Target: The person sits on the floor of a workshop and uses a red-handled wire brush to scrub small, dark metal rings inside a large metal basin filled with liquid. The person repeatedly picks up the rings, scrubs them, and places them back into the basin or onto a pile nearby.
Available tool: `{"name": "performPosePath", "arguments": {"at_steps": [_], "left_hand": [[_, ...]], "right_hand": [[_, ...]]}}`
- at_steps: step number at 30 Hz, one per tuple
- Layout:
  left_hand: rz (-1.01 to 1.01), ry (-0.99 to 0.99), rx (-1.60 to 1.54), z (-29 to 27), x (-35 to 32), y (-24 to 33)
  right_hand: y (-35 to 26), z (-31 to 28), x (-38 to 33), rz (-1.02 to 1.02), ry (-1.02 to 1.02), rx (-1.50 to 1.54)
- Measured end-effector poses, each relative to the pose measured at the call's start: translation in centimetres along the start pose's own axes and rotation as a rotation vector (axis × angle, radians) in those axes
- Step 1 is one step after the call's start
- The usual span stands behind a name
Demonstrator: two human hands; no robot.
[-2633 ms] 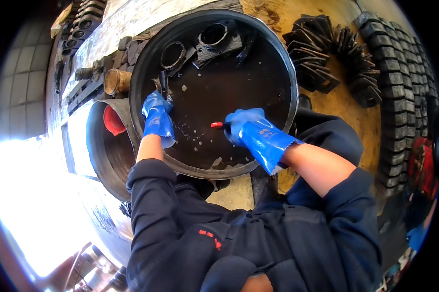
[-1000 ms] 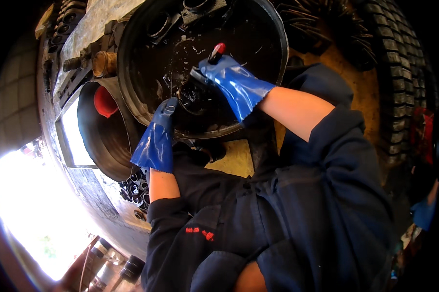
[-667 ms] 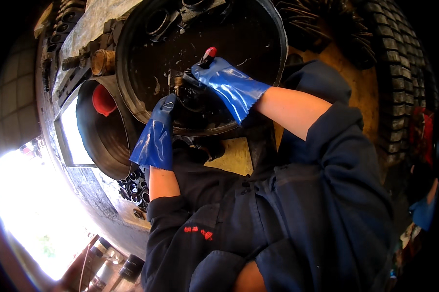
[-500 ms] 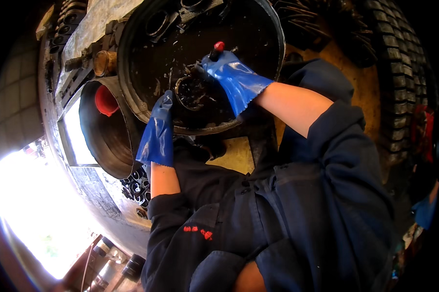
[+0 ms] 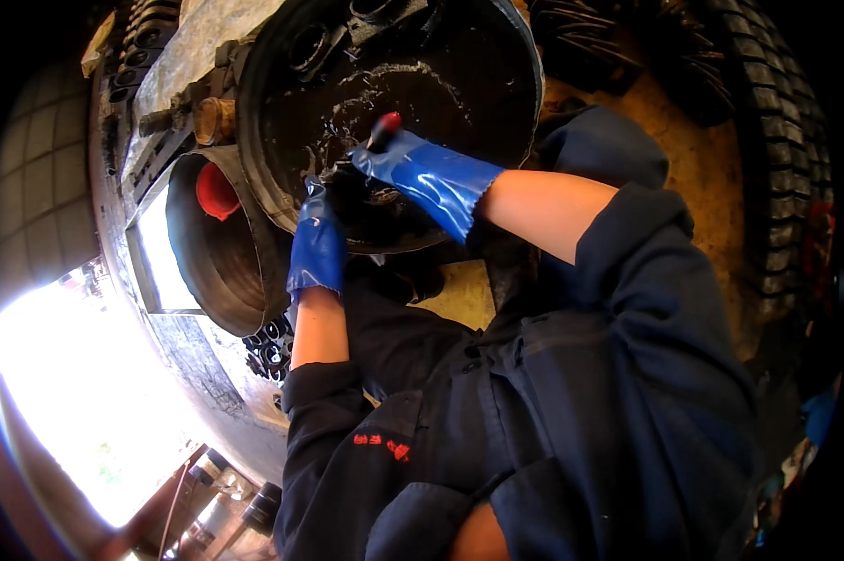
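Note:
Both my hands wear long blue rubber gloves and work over a wide round basin of dark liquid. My right hand is closed around a dark-handled tool with a red end; its working end is too dark to make out. Beneath it, low in the basin, lies a dark, greasy metal part, mostly hidden by the right glove. At that part's left side is my left hand, fingers closed on its edge near the basin's rim.
More dark metal parts with round openings sit at the basin's far side. A tilted metal drum with a red cup-shaped thing inside stands at left. Several dark ring-shaped parts lie below it. A large tyre stands at right.
My right hand has moved left and slightly nearer with the red-ended tool, now covering more of the metal part. Streaks of ripples or foam have spread on the liquid.

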State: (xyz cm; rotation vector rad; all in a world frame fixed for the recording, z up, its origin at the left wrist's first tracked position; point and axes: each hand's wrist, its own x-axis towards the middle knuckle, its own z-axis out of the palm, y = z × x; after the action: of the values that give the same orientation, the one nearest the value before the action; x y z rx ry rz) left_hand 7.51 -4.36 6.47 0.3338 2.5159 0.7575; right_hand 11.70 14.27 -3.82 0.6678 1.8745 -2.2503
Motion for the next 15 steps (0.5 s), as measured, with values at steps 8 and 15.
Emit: {"name": "performPosePath", "arguments": {"at_steps": [8, 15], "left_hand": [[-0.056, 0.044, -0.239, 0.8, 4.5, -5.3], [-0.067, 0.043, -0.313, 2.5, 7.1, -6.7]], "right_hand": [[-5.2, -4.9, -5.5, 0.217, 0.059, -0.095], [-2.5, -3.5, -1.7, 0.063, 0.075, 0.493]]}}
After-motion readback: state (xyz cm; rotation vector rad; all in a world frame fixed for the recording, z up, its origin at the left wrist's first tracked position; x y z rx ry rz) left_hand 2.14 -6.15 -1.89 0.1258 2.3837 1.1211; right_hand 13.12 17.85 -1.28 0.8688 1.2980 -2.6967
